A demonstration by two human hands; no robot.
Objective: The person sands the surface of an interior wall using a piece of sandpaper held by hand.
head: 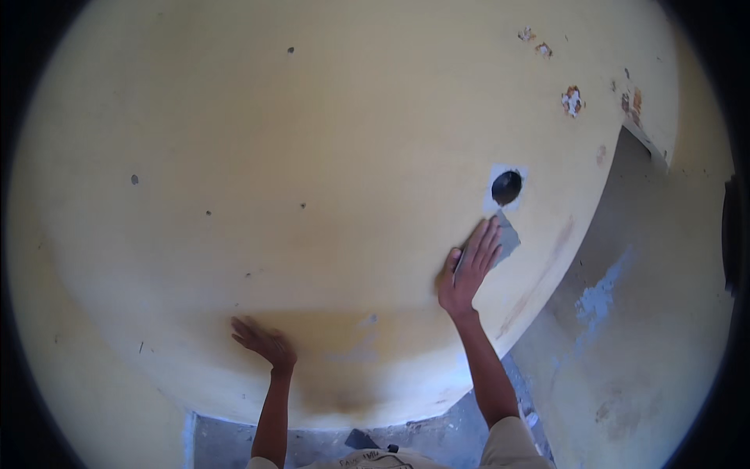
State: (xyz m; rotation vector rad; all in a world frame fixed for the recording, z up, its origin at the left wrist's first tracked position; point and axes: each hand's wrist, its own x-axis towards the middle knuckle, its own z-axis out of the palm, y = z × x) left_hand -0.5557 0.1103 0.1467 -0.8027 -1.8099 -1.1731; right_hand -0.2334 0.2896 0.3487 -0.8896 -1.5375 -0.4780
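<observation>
A pale yellow painted wall [363, 146] fills most of the view before me. My right hand [473, 261] presses a grey sheet [508, 237], which looks like sandpaper, flat against it, just below a round dark hole [506, 187] with a whitish square patch around it. One edge of the sheet shows between the thumb and fingers; the palm hides the rest. Lower down on the left, my left hand [263, 343] holds nothing. Its fingers are spread at the wall; whether the whole palm touches cannot be told.
Several small holes [303, 206] dot the wall. Chipped plaster [572, 101] shows at upper right. Past the wall's right edge is an opening with another scuffed wall [638, 328]. The grey floor [225, 442] lies below, with a dark object [360, 439] near my shirt.
</observation>
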